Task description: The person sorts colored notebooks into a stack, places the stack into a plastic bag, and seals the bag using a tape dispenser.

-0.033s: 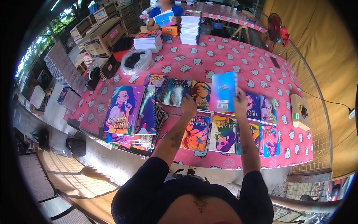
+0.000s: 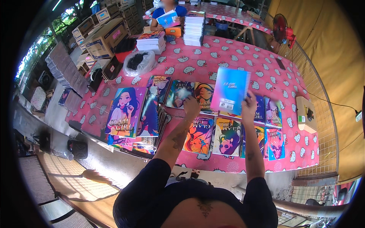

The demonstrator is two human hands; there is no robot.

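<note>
My right hand grips a spiral notebook by its wire-bound right edge. Its blue and pink back cover is raised above the rows and slightly tilted. My left hand has its fingers curled together at the lower right of a dark-covered notebook; whether they pinch anything is hidden. Beside that hand lies a notebook with a yellow-haired figure. Nearer me are an orange and pink notebook and a cream one. A pink and blue notebook ends the near row at the right.
Stacked notebooks stand at the table's left. A clear plastic bag with black contents, a tall notebook stack and a seated person holding a notebook are at the far side. A cardboard box sits by the right edge.
My right hand has shifted slightly right, and the raised notebook has tilted clockwise with more of its back cover facing me. My left hand has barely moved.
</note>
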